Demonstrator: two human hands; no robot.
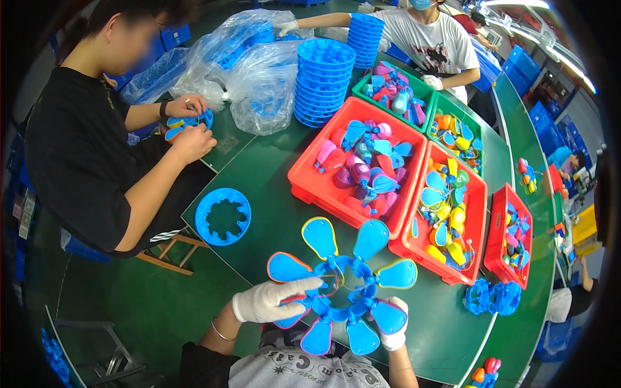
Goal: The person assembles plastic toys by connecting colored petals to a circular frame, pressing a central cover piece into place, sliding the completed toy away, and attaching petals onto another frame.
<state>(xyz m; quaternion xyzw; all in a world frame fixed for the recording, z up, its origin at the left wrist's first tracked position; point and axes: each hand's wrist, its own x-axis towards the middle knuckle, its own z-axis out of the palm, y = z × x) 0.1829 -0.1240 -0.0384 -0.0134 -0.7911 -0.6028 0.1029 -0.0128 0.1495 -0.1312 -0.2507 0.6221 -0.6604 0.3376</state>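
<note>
Bright overhead light, sharp centre, dark bowed rim.

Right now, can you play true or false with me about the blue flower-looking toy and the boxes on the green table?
1. Both white-gloved hands, left hand and right hand, touch the blue plastic ring with paddle-shaped petals. True.
2. The red plastic bin nearest that ring is empty. False: it is full of pink and blue toy parts.
3. A loose blue plastic ring without petals lies on the green table. True.
4. The tall stack of blue rings sits inside a green bin. False: it stands on the table beside clear plastic bags.
</note>
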